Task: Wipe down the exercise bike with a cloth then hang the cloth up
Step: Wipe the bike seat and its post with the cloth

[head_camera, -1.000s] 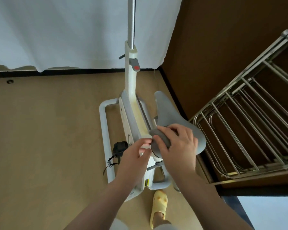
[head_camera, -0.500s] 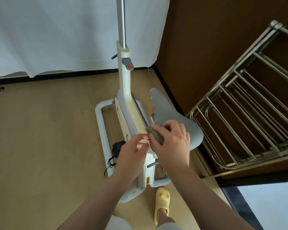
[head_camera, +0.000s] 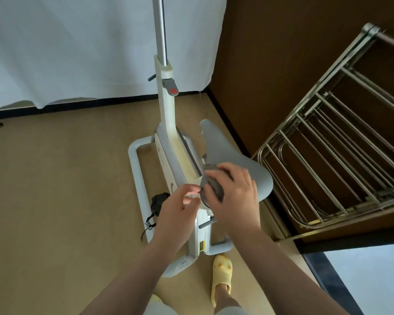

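Right hand [head_camera: 233, 194] grips the balled grey cloth [head_camera: 212, 186] against the rear-left edge of the saddle [head_camera: 232, 160]. Left hand [head_camera: 176, 206] at its 9 o'clock, fingers curled, pinching the cloth's edge, I think. Risk: the wad slips off the saddle lip onto the bike frame [head_camera: 168, 155]. Drying rack [head_camera: 328, 155] at 3 o'clock.

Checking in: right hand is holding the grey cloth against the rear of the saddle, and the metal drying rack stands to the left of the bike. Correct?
Not quite. The right hand does hold the grey cloth against the rear of the saddle, but the head view shows the metal drying rack to the right of the bike, against the brown wall, not to the left.
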{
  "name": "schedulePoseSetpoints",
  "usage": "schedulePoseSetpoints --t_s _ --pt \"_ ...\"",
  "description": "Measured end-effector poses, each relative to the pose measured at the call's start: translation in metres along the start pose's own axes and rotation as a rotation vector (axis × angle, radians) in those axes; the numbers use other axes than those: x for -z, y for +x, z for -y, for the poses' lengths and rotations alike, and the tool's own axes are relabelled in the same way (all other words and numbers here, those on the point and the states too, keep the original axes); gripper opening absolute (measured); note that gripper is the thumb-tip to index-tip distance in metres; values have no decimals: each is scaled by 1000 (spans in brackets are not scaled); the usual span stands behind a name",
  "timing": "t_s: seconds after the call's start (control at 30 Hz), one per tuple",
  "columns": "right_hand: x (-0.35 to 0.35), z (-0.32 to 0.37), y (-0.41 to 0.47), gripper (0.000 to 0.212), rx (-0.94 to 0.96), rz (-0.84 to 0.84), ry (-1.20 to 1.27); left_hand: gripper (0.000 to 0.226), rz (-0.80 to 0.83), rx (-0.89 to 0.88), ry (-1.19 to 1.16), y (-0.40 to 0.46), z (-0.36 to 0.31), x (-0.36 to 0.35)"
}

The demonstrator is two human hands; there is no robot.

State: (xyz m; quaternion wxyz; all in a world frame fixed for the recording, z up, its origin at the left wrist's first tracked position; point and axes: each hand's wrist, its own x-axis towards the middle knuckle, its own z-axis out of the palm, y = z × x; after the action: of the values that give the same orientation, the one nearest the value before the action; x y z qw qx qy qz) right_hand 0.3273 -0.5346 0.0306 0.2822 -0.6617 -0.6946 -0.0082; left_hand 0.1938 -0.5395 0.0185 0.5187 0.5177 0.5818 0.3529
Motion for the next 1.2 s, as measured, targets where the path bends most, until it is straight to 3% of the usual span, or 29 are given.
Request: schedulePoseSetpoints --t_s 0.1,0.17,0.27,0.43,0.63,0.9,0.97,1.07,1.2 --pt "15 -10 -29 57 80 132 -113 29 -6 15 -13 -1 1 1" --pt "16 -14 -30 66 126 137 -181 29 -17 25 -18 -1 4 2" --pt "3 -8 -7 51 159 111 -199 28 -25 37 -16 0 5 0" --pt "-11 7 6 35 15 123 -52 28 -36 21 -42 7 1 -1" --pt "9 -14 -27 68 228 260 -141 27 -95 70 -118 12 6 10" --pt "-10 12 24 40 142 317 -142 33 -18 46 -67 17 11 8" --pt "3 3 7 52 212 326 -92 38 41 23 -35 19 13 7" --pt "17 -19 1 78 329 482 -60 40 81 2 -48 21 17 6" --pt "7 -16 41 75 334 585 -97 40 55 32 -88 22 15 7"
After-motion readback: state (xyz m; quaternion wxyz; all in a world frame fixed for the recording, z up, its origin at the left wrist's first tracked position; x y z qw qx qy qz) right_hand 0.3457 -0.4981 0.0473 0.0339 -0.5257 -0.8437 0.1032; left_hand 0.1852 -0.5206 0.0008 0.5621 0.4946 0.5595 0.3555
